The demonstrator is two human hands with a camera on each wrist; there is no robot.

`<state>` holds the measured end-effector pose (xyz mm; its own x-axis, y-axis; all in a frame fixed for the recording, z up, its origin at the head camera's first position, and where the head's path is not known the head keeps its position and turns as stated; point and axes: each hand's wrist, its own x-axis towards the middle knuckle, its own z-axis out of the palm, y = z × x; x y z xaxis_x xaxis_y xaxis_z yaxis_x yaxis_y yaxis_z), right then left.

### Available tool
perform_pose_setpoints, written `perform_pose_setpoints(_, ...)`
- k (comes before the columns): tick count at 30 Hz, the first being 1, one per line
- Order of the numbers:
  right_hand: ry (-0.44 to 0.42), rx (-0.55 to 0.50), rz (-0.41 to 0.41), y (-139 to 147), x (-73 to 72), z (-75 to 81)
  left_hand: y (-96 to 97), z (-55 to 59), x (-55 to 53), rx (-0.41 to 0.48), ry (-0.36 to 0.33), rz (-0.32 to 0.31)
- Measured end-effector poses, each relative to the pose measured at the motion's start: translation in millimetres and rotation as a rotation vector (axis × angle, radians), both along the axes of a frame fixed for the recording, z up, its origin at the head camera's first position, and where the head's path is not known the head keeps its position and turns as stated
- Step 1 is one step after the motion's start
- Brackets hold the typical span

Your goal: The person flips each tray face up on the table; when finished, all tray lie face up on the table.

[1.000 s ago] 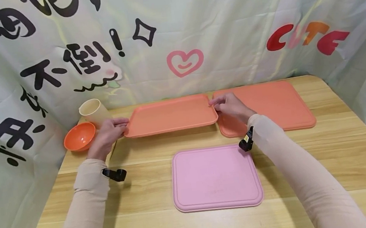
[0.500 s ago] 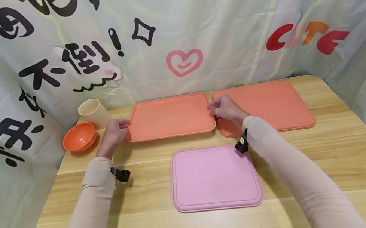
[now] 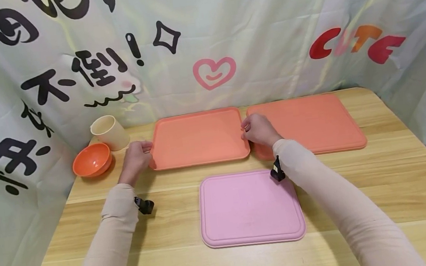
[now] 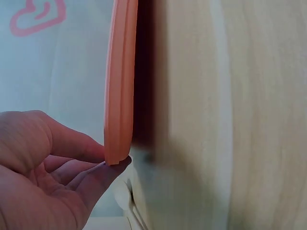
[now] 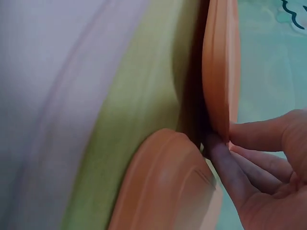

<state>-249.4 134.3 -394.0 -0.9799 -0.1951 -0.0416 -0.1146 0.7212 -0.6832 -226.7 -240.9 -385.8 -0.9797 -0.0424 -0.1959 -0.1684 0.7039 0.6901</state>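
Note:
An orange rectangular tray point(image 3: 199, 138) lies across the back of the table, held between both hands. My left hand point(image 3: 136, 159) pinches its left end, thumb on one face and fingers beneath, as the left wrist view shows. At the right end, my right hand point(image 3: 260, 130) pinches the rim with fingertips tucked under. Dark shadow between the tray's edge point(image 4: 120, 81) and the wood suggests it is slightly raised. A second orange tray point(image 3: 315, 125) sits flat to the right, partly behind the right hand.
A pink rectangular board point(image 3: 251, 210) lies in front, near the middle. At the back left stand an orange bowl point(image 3: 92, 160) and a cream cup point(image 3: 109, 132). A pale spoon-shaped thing point(image 4: 123, 195) shows below the left hand. A printed curtain point(image 3: 265, 35) hangs behind the table.
The held tray's front edge has come down and toward me, so more of its upper face shows. Both hands have moved with it, the left one a little rightward.

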Motion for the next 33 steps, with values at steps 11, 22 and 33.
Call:
perform_pose_setpoints(11,-0.014,0.076,-0.034,-3.7,1.0,0.4,2.2,-3.1,2.4,-0.078,0.003,-0.012)
perform_pose_setpoints(22,-0.025,0.044,0.006,3.5,12.6,17.0,3.0,11.3,11.2,-0.121,0.094,-0.072)
perform_pose_setpoints(33,0.042,0.104,0.092,28.7,44.4,38.5,18.1,33.4,49.6,-0.11,0.12,-0.24)
